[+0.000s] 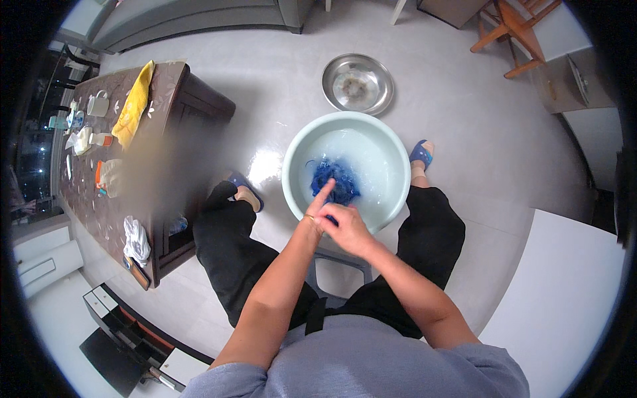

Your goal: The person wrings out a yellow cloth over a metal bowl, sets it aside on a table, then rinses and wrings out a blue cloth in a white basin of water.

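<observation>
Between my knees stands a pale green plastic basin (285,170) with clear water in it. A wet, crumpled blue bundle (326,171), seemingly cloth, lies in the water on the left side. My left hand (322,198) reaches over the basin's near part with a finger stretched toward the bundle; its other fingers are mostly hidden. A thin gold-coloured bracelet (309,217) circles the left wrist. My right hand (351,226) is curled, its thumb and forefinger against the left wrist beside the bracelet. Whether it grips anything is unclear.
A stainless steel bowl (338,74) rests on the tiled floor just beyond the basin. A grey stool (343,258) is behind the basin. To the left, a dark table (164,94) carries a yellow towel (135,107), a mug (98,105) and a white plastic bag (136,239). A wooden chair (512,30) stands far right.
</observation>
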The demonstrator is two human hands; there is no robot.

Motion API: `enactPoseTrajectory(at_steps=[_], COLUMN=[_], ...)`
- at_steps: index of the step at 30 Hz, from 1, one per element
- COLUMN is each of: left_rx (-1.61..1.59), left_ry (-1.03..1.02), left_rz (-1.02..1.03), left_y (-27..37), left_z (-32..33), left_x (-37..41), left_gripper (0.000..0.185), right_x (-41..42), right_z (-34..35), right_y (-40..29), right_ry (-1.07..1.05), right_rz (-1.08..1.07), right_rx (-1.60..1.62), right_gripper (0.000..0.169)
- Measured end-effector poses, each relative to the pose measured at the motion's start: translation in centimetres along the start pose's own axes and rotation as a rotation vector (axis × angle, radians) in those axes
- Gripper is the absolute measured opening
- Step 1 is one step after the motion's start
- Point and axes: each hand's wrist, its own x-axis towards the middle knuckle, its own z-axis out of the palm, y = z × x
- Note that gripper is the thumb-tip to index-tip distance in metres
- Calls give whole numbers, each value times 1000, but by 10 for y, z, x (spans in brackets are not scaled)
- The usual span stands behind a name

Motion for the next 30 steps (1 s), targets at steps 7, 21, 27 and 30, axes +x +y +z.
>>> enactPoseTrajectory(at_steps=[7,21,27,30], left_rx=[152,16,-11,95], left_ry=[281,75,91,134], left_rz=[266,322,221,343], left_y=[-48,-14,-11,-31], left_z=[28,45,28,41], left_x=[1,-3,3,-3], left_gripper=[24,29,26,32], right_x=[59,65,58,72], right_z=[-26,-8,9,-20], right_y=[83,57,66,80], right_ry=[395,550,515,566], right_rz=[224,173,95,255], right_rx=[-412,-298,-293,-402], right_gripper=[24,29,25,32])
